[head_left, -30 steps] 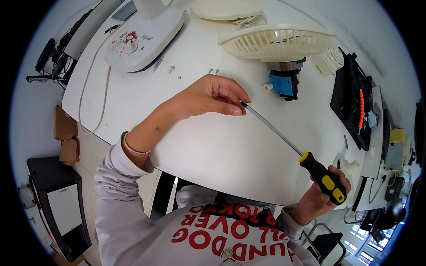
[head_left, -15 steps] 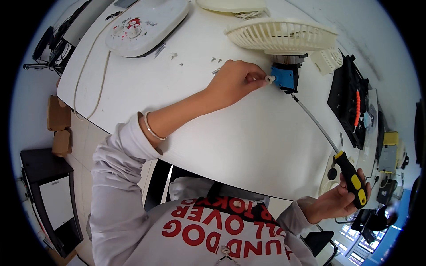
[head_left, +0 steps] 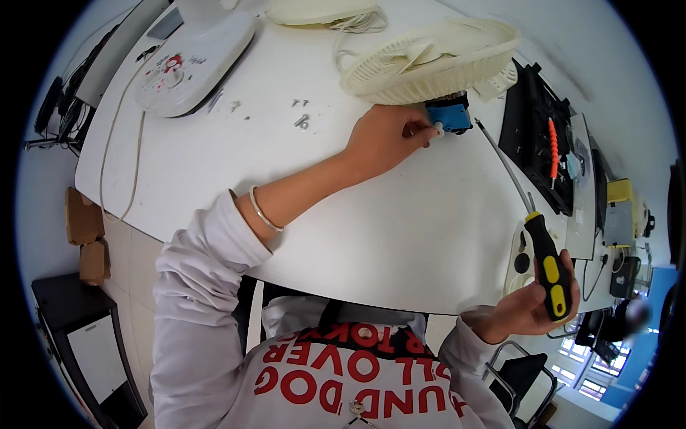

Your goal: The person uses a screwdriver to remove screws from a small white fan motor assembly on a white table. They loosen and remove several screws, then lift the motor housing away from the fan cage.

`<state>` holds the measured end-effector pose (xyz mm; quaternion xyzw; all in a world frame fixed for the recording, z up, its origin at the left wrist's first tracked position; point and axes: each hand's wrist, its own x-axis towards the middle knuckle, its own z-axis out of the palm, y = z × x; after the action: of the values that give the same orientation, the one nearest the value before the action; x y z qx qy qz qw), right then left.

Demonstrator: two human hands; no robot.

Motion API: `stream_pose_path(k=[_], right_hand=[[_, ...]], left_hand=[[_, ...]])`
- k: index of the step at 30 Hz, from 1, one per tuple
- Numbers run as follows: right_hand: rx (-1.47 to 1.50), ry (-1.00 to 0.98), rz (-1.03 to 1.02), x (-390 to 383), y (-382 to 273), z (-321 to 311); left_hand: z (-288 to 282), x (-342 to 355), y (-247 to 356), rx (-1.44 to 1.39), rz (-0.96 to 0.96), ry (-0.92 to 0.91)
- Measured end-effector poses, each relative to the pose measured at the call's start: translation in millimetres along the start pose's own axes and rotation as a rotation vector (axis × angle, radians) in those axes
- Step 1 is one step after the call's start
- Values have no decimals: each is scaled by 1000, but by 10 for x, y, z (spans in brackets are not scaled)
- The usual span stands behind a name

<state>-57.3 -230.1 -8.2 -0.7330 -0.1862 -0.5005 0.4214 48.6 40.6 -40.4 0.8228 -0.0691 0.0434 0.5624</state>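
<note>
My left hand (head_left: 389, 139) is closed in a pinch on a small white knob (head_left: 439, 130) at the edge of a blue gearbox housing (head_left: 449, 118). That housing sits behind a cream fan cage (head_left: 436, 64), which lies tilted on the table and hides part of the motor. In my right hand (head_left: 525, 314) is a long screwdriver (head_left: 547, 264) with a black and yellow handle. Its shaft slants up and away from me, and the tip stands just right of the blue housing, apart from it.
Several loose screws (head_left: 301, 121) lie left of my left hand. A white fan base (head_left: 196, 75) with a cord stands at the far left. On the right is an open black tool case (head_left: 532, 136) with an orange-red flexible shaft (head_left: 553, 154). A cream part (head_left: 518, 268) lies near my right hand.
The screwdriver tip has come away from the motor's underside to its right. The fan cage has tipped, showing more of its inside. My left hand keeps its pinch; the whole view has shifted.
</note>
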Motion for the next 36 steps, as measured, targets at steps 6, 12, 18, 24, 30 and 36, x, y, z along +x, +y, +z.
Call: stream_pose_path(k=[6, 12, 18, 24, 30, 36], right_hand=[[66, -10, 115, -181, -69, 127], [16, -84, 61, -251, -42, 159], [21, -92, 11, -264, -17, 154], [-13, -101, 12, -292, 3, 170], [13, -73, 9, -315, 17, 158], [45, -133, 19, -312, -3, 137]], left_hand=[[-3, -10, -29, -26, 21, -54], [-14, -11, -131, -66, 78, -84], [9, -16, -196, -103, 98, -64], [-1, -24, -175, -61, 90, -76], [-10, -31, -136, -51, 77, -73], [-42, -34, -94, -34, 66, -130]])
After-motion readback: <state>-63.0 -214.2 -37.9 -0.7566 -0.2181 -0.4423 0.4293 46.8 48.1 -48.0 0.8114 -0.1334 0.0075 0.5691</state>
